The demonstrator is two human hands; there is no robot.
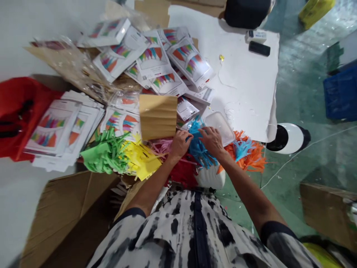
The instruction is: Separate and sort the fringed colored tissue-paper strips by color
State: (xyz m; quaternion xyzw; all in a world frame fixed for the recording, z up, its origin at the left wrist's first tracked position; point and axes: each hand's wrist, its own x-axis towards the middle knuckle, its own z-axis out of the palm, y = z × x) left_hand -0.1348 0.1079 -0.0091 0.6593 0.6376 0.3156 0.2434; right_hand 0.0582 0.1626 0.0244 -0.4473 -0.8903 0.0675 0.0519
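A bunch of blue fringed paper tassels [205, 154] lies between my two hands at the table's near edge. My left hand [180, 144] is closed in a pinch at the left side of the blue fringe; what its fingertips hold is too small to make out. My right hand [212, 141] reaches into the blue fringe from the right, fingers bent around some strands. Red fringed paper [182, 171] and pink fringe [161, 147] lie beside and below my left hand. Further left are yellow fringe [142, 158] and green fringe [106, 152]. Orange fringe [252, 158] with some light blue on it lies right of my right hand.
A clear plastic tray [221, 126] sits just beyond my right hand. Brown cardboard [158, 117] and piled printed packets [154, 59] fill the left and back. White thread [220, 76] trails over the white sheet [248, 85]. An open carton [67, 208] stands at lower left.
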